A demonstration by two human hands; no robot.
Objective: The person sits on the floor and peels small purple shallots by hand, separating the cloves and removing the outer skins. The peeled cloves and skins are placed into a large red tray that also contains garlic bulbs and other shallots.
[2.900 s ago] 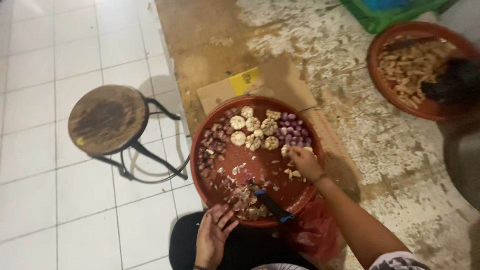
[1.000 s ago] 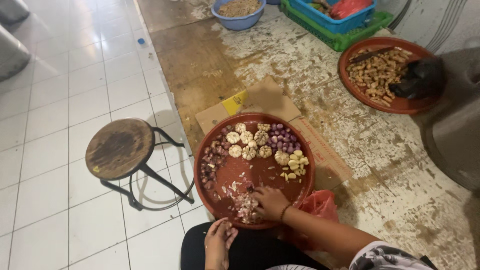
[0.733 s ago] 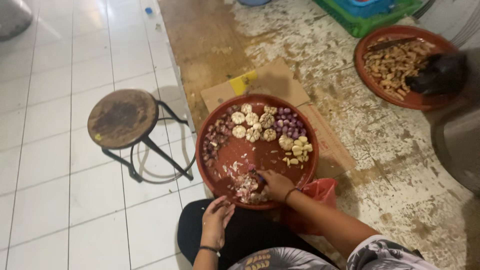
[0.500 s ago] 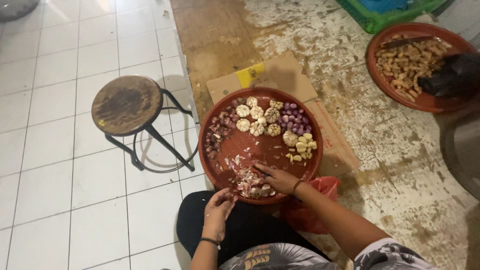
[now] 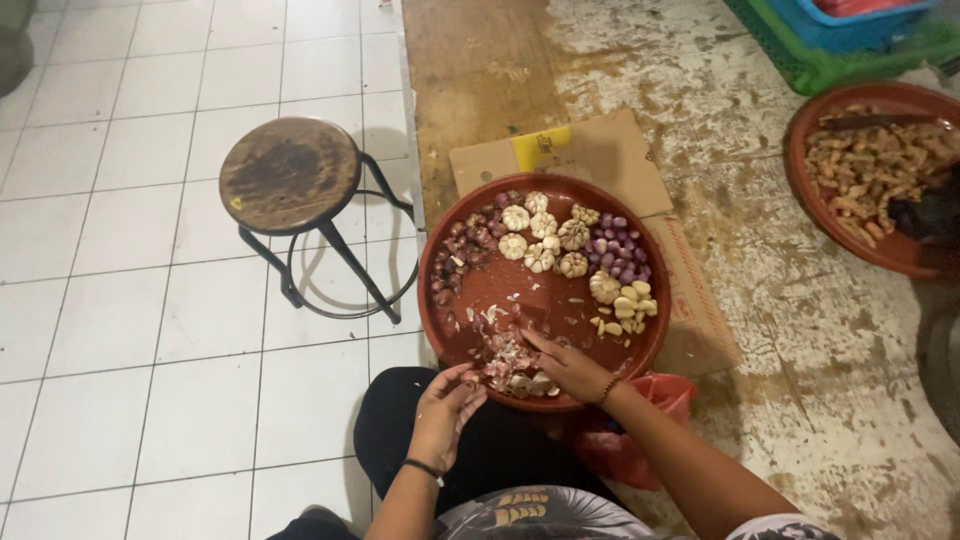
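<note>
The round red tray (image 5: 452, 330) sits on flattened cardboard (image 5: 600, 160) on the floor, just ahead of the person's knees, so everything stays within reach. The right hand (image 5: 570, 365) lies on the heap of peelings (image 5: 510, 365) at the tray's near rim, fingers loosely spread. The left hand (image 5: 445, 405) hovers at that rim, fingers curled; whether they hold anything cannot be told. Garlic bulbs (image 5: 545, 235) are grouped at the far side.

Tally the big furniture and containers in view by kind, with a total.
Round red trays: 2
Round wooden stool: 1
Green crate: 1
Blue tub: 1
Flattened cardboard box: 1
Total: 6
</note>
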